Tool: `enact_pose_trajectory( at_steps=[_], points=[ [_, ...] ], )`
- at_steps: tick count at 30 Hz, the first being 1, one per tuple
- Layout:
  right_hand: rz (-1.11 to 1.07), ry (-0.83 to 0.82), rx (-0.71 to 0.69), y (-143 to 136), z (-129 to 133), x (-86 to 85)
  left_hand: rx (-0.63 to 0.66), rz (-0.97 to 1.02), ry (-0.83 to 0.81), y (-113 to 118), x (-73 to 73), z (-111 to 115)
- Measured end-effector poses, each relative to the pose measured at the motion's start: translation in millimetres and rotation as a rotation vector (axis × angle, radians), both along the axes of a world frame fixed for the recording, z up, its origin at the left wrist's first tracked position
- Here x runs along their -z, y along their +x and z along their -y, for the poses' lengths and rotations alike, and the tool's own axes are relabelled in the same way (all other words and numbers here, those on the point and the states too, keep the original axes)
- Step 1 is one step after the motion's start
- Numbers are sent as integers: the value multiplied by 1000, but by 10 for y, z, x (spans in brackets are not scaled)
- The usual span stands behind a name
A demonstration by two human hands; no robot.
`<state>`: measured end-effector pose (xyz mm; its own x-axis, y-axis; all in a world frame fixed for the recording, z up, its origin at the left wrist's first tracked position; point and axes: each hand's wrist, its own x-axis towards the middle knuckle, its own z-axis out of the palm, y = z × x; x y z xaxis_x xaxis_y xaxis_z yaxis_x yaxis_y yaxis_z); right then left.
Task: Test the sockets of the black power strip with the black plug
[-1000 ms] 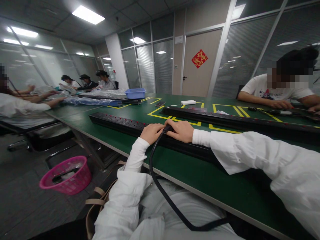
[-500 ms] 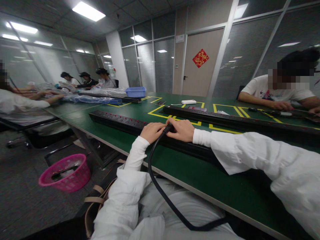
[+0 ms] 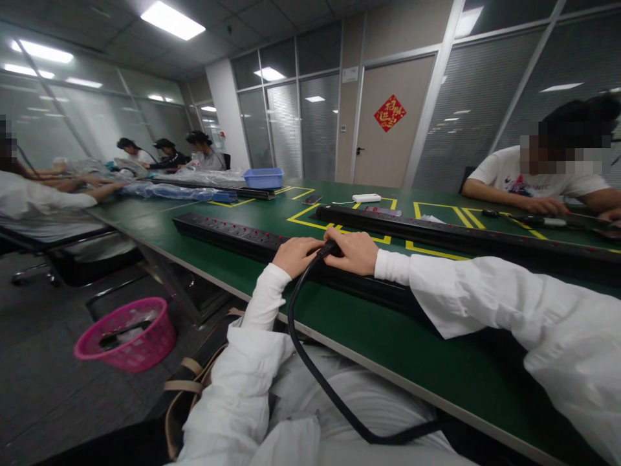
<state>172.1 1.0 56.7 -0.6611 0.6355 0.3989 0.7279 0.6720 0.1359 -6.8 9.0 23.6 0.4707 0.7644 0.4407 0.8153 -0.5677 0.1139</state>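
Note:
A long black power strip [image 3: 223,234] with red switches lies along the near edge of the green table [image 3: 436,362]. My right hand [image 3: 354,251] is closed on the black plug [image 3: 331,248] at the strip's middle. Against the plug's left side rests my left hand [image 3: 295,255], its fingers bent over the strip; what they grip, if anything, is hidden. From the plug a thick black cable [image 3: 310,362] loops down over my lap.
Beyond lies a second black strip [image 3: 436,234], with a white adapter [image 3: 366,198] behind it. A blue basket [image 3: 262,178] and plastic-wrapped parts [image 3: 169,192] are at the left. One person sits across at right, others at left. A pink basket [image 3: 130,349] stands on the floor.

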Motion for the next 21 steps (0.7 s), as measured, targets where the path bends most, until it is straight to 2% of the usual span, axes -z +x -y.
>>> enact_pose_trajectory(
  at_steps=[6, 13, 17, 21],
  points=[
    [-45, -77, -90, 10, -72, 19, -3, 1, 41, 3, 16, 8],
    [-297, -427, -223, 68, -282, 79, -97, -15, 167, -4, 112, 25],
    [-329, -465, -235, 147, -295, 81, -84, -8, 163, -16, 142, 9],
    [-275, -464, -237, 190, -260, 43, -29, -5, 110, -24, 106, 30]
  ],
)
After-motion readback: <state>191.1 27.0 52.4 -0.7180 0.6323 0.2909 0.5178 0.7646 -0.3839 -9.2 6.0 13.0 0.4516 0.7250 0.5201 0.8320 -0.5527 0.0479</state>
